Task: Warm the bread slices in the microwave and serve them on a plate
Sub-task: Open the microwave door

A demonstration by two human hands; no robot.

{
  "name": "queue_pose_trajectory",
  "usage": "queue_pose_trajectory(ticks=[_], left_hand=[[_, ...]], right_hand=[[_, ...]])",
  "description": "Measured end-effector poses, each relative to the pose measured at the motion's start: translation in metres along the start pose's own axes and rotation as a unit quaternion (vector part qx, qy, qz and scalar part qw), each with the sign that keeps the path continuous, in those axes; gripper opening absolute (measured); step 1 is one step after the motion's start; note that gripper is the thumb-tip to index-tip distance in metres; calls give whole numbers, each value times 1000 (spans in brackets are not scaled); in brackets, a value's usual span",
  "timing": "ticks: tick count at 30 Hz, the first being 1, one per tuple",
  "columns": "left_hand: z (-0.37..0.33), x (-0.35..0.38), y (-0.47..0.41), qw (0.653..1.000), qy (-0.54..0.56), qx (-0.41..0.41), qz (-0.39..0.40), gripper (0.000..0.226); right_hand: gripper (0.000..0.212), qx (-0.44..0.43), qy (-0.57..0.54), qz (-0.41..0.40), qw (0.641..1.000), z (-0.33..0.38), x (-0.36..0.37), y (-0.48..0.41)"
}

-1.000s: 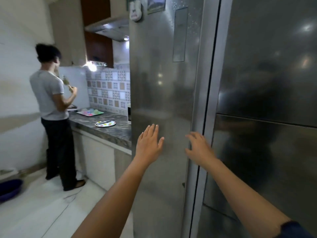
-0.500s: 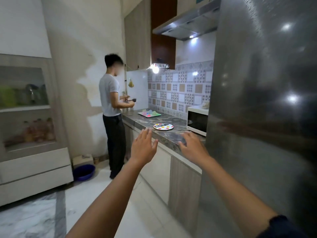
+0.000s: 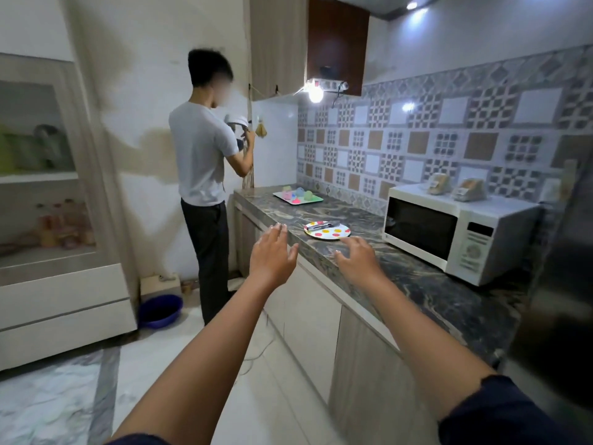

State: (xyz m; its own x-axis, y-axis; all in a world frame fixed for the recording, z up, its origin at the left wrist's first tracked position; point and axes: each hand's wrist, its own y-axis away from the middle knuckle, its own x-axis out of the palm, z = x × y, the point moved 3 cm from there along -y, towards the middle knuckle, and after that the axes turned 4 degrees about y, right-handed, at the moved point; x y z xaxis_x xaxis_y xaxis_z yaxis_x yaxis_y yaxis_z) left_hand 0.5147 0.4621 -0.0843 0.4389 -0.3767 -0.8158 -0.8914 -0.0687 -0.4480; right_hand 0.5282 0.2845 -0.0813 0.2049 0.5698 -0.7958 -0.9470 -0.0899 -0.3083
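**Both hands out, empty, at the edge of the desk**

Far at 9 o'clock: a glass-fronted cabinet (image 3: 41,194), contents blurred. Below it, toward 8 o'clock, a blue basin (image 3: 160,311) on the floor. At 11 o'clock, a second person (image 3: 205,175) in a grey T-shirt, back turned, standing at the far end of the desk (image 3: 417,284) and holding something pale up at chest height; cannot tell what.

Left hand (image 3: 272,255) raised at centre, fingers spread wide, nothing in it, hovering just off the desk's front edge. Right hand (image 3: 356,258) beside it, fingers loosely open and curved, also empty, above the marbled top.

Just past the fingertips, at 12 o'clock: a polka-dot plate (image 3: 327,232) flat on the desk, cutlery lying across it. Farther back, a green tray (image 3: 298,197) of small coloured cups near the tiled wall.

At 2 o'clock: a white microwave (image 3: 459,232), door closed, standing on the desk. On its top, two clear bags of bread slices (image 3: 470,189), side by side, well apart from both hands. At 4 o'clock, a dark blurred surface filling the frame's edge.
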Motion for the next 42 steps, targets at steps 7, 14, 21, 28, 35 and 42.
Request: queue_pose_trajectory(ticks=[7, 14, 21, 28, 35, 42], left_hand=[[12, 74, -114, 999, 29, -2, 25, 59], [0, 169, -250, 992, 80, 68, 71, 58], [-58, 254, -365, 961, 123, 204, 138, 56], [-163, 331, -385, 897, 238, 282, 242, 55], [-274, 398, -358, 805, 371, 306, 347, 53], [-339, 459, -358, 794, 452, 183, 363, 41]], right_hand=[[44, 121, -12, 0, 993, -69, 30, -116], [46, 184, 11, -61, 981, -135, 30, -228], [43, 278, 41, -139, 950, -216, 8, -297], [44, 343, 104, -208, 910, -280, -39, -298], [41, 366, 154, -256, 881, -343, -95, -281], [39, 325, 185, -285, 882, -391, -128, -301]])
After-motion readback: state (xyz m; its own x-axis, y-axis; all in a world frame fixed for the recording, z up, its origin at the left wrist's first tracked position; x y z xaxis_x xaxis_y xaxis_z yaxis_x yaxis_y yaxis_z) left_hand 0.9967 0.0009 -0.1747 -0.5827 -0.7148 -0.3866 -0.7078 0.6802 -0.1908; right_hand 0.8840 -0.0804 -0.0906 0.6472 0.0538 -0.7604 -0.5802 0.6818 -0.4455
